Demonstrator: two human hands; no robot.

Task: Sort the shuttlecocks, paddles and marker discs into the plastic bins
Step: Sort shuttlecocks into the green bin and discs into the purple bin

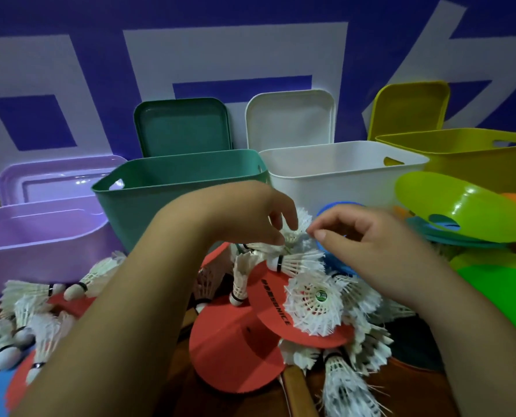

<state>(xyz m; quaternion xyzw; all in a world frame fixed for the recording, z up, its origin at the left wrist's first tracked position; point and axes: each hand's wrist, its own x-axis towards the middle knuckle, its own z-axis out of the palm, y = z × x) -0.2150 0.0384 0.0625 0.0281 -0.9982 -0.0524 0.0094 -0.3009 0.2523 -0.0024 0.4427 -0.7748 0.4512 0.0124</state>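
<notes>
A heap of white feather shuttlecocks (314, 302) and red paddles (235, 353) covers the table in front of me. My left hand (244, 215) hovers over the top of the heap, its thumb and fingers pinching a shuttlecock (294, 233). My right hand (368, 239) is beside it with fingers curled, its thumb and forefinger close together at the same shuttlecock's feathers. Whether it holds anything I cannot tell. Behind stand a purple bin (40, 242), a green bin (178, 176), a white bin (344, 167) and a yellow bin (473, 149).
Bin lids lean on the blue-and-white wall: purple (58, 179), green (181, 124), white (290, 118), yellow (410, 106). At the right lie stacked marker discs, lime green (461, 209) on top. A blue disc (335, 206) peeks out behind my right hand. A wooden paddle handle (296, 392) points toward me.
</notes>
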